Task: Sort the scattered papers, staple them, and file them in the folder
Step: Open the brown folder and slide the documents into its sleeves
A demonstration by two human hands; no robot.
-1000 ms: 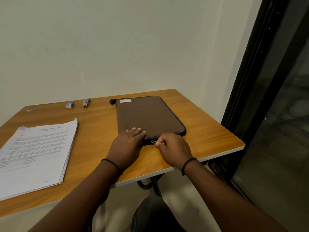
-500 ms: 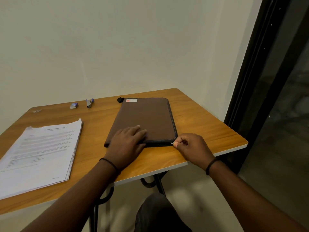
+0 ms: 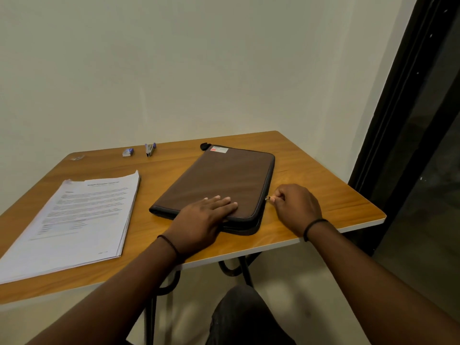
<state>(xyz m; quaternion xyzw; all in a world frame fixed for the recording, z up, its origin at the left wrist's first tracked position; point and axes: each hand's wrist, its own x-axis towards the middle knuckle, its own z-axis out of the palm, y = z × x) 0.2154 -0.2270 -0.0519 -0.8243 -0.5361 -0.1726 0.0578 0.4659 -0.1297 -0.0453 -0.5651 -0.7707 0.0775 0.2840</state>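
The brown folder lies flat on the table, angled so its long zipped edge faces the right hand, which pinches the small metal zip pull between thumb and curled fingers at the folder's right side, a little up from the near corner. The left hand lies flat with straight fingers on the cover near the front edge, grasping nothing; it looks placed there to pin the folder down so the tug on the zip slides the pull along its track instead of dragging the whole case across the wood. The near corner already gapes slightly, so the judgement is that the folder is being unzipped to receive the papers. Those sit in one squared stack to the left, well apart from the folder, printed side up; whether they are stapled cannot be told from here. The stapler and a small box, probably staples, rest near the wall at the far edge, out of the way of both arms. Something small and pale lies at the far left corner, too blurred to name. The folder's label end points away toward the wall
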